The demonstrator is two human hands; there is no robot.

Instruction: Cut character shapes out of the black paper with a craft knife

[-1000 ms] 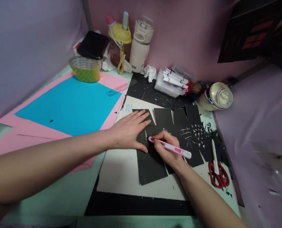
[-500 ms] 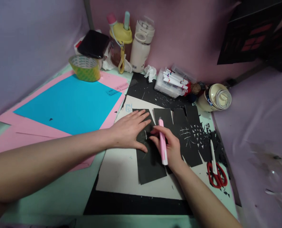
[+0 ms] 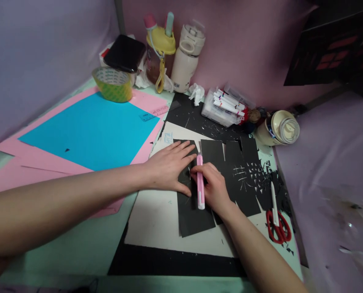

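My left hand (image 3: 170, 167) lies flat with its fingers spread, pressing on a strip of black paper (image 3: 196, 223). In my right hand (image 3: 213, 185) is a pink utility knife (image 3: 201, 183), its blade end pointing away from me. The right fingertips are down at the strip, close beside the left hand, and hide part of a small cut mark there. Beneath the strip is a white board (image 3: 150, 219). Right of my right hand, more black paper (image 3: 233, 158) has cut lines and small triangular holes in it.
Red-handled scissors (image 3: 279, 234) and a white pen (image 3: 273, 203) lie at the right, by black scraps. A blue sheet (image 3: 89, 130) rests on pink paper at the left, near a tape roll (image 3: 115, 87). Bottles (image 3: 185, 61) and a marker box (image 3: 221, 110) stand behind.
My right hand has moved slightly left with the utility knife, which now stands more in line with the strip. My left hand keeps its place on the paper. The view has shifted slightly.
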